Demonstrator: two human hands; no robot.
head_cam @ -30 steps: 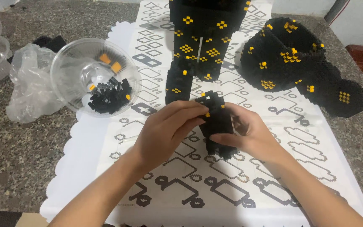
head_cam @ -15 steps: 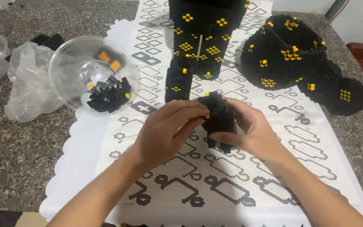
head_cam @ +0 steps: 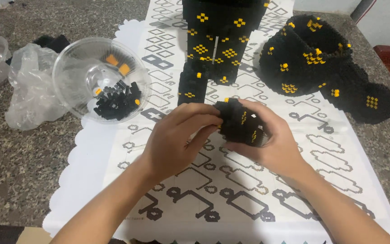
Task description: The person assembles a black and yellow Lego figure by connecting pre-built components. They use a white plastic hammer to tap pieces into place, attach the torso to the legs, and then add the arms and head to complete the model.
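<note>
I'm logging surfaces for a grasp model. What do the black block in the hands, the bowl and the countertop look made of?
Block: seemingly small plastic bricks, black with yellow ones, studded and slightly glossy. Bowl: clear thin plastic, by its see-through wall and soft glare; loose bricks show inside. Countertop: speckled grey-brown stone, probably granite, though a laminate imitation can't be ruled out.

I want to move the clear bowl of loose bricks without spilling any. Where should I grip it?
Grip the clear bowl by its left rim, coming from the left: it tilts, the black bricks are heaped at its lower right, and the left side is bare.
</note>
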